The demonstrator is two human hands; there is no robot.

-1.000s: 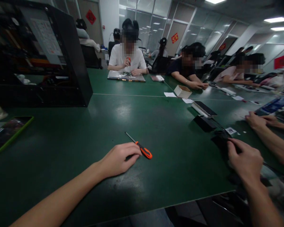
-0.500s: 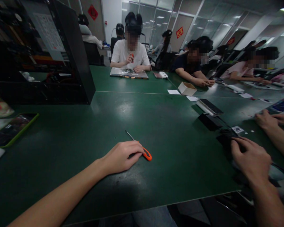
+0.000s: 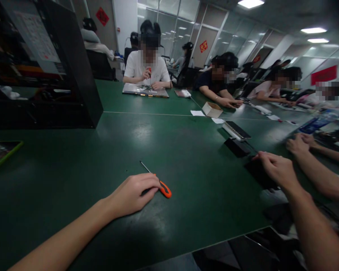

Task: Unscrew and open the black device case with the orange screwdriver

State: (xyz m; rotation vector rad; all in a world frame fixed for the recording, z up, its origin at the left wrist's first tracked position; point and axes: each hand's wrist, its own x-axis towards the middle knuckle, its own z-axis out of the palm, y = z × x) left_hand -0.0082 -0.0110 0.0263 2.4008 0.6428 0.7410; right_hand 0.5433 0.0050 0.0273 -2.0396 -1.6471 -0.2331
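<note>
Orange and black, the screwdriver lies beneath the left hand; whether either grip is closed, I cannot tell.

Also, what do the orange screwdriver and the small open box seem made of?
Screwdriver handle: probably plastic, perhaps with rubber, from its smooth orange rim around a dark inlay.
Shaft: likely steel, thin and grey with a light glint.
Box: probably cardboard, matt, its walls pale outside, brownish inside.

The left hand and right hand are bare, with slender fingers, and both forearms are uncovered, tapering toward the wrists. Grey-blue trousers, dim in shadow, show at the bottom edge.
</note>
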